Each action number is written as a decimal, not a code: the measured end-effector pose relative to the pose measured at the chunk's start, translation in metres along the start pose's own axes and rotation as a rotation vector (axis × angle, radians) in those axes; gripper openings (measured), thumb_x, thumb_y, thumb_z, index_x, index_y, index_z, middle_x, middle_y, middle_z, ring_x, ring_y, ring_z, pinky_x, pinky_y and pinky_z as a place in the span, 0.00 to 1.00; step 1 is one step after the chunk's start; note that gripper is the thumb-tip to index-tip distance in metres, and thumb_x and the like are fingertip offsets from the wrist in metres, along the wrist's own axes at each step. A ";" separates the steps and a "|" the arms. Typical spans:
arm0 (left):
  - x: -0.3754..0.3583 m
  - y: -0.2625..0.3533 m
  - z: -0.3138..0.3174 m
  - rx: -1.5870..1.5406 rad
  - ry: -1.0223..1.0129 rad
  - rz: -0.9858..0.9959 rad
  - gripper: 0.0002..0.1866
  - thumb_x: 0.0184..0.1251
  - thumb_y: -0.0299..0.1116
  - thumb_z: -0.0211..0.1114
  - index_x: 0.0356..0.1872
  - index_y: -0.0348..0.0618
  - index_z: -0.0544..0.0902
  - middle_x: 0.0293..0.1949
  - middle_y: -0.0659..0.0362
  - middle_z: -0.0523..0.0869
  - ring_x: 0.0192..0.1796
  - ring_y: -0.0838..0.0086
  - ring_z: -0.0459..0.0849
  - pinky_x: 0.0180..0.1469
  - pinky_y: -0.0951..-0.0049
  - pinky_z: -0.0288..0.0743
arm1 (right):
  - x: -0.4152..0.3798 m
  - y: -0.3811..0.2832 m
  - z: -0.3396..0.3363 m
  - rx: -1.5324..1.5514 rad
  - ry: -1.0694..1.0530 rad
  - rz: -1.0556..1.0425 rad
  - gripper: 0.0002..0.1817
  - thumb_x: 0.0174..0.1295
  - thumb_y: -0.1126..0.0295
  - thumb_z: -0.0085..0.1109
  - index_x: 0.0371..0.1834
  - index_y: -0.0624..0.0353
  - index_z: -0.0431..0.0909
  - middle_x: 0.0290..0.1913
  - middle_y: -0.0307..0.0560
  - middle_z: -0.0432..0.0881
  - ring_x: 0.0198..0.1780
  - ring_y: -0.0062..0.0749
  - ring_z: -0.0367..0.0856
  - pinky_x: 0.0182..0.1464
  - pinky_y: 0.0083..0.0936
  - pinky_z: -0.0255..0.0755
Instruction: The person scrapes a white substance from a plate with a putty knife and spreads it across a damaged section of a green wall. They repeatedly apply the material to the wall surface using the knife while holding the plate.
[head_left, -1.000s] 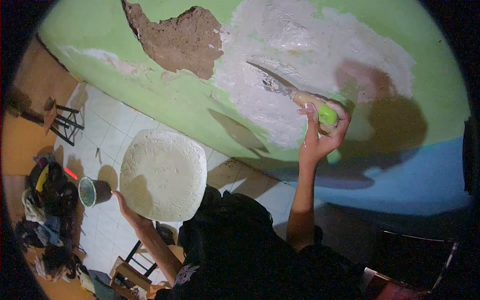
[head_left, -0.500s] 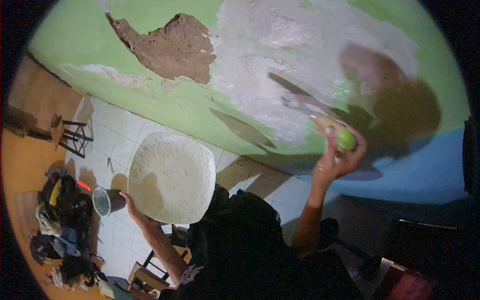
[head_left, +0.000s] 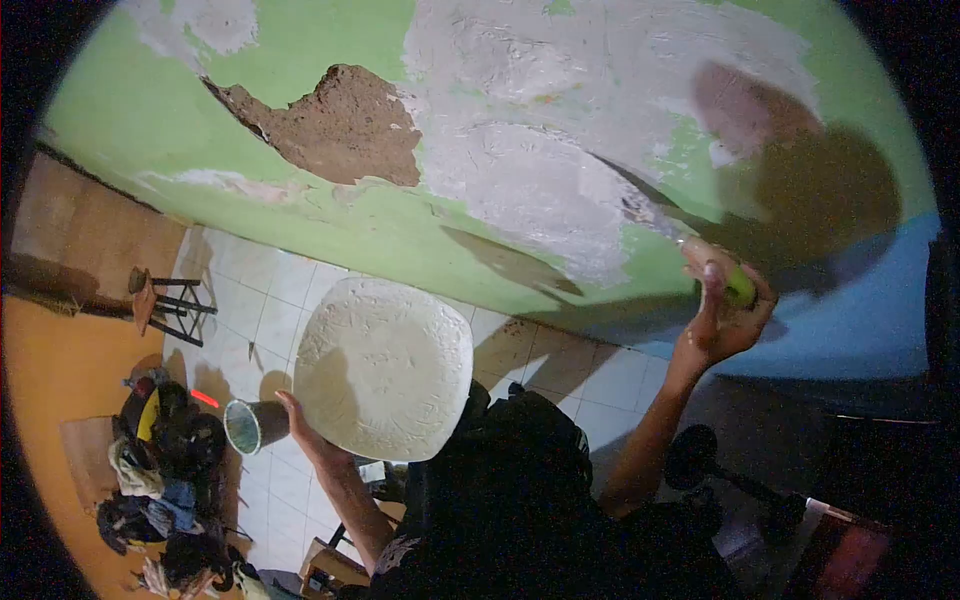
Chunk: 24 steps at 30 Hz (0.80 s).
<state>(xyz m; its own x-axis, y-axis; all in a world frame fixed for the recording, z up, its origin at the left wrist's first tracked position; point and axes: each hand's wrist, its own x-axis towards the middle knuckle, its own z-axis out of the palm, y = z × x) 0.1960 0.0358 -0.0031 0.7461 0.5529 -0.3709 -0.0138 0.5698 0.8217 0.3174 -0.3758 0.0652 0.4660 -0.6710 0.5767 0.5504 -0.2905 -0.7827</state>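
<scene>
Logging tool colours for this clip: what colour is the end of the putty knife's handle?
Bright green, clearest in the current head view.

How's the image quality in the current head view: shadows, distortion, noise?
Head view: strong wide-angle curvature, corners black; broad dark shadows on the wall, above and beside the right hand; another shades the plate; black clothing is grainy, with little detail.

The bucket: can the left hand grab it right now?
Probably not. The left hand is busy holding the plate, and the bucket seems to stand down on the floor.
</scene>
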 end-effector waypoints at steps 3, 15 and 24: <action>-0.003 -0.003 0.004 -0.024 -0.101 0.012 0.36 0.76 0.59 0.42 0.64 0.32 0.70 0.59 0.47 0.77 0.58 0.59 0.78 0.60 0.59 0.71 | -0.022 -0.003 0.017 -0.334 -0.204 -0.272 0.19 0.57 0.74 0.70 0.48 0.63 0.73 0.47 0.46 0.77 0.50 0.32 0.77 0.52 0.29 0.72; -0.007 -0.004 0.008 0.035 -0.194 -0.003 0.37 0.75 0.60 0.42 0.65 0.33 0.69 0.61 0.47 0.76 0.59 0.58 0.78 0.61 0.60 0.71 | -0.012 -0.006 -0.013 -0.358 -0.030 -0.190 0.18 0.54 0.76 0.72 0.46 0.63 0.75 0.47 0.46 0.77 0.50 0.35 0.77 0.54 0.30 0.72; -0.014 -0.016 0.013 0.026 -0.190 -0.020 0.37 0.76 0.59 0.41 0.67 0.33 0.68 0.64 0.46 0.74 0.63 0.57 0.75 0.64 0.58 0.68 | -0.040 0.001 0.062 -0.014 -0.295 -0.252 0.23 0.55 0.73 0.73 0.49 0.62 0.71 0.48 0.53 0.80 0.50 0.35 0.80 0.55 0.28 0.73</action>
<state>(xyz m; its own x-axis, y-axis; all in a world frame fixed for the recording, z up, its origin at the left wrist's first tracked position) 0.1946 0.0116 -0.0052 0.8582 0.4159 -0.3009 0.0177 0.5619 0.8270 0.3424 -0.3066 0.0558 0.4977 -0.3527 0.7924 0.6647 -0.4318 -0.6097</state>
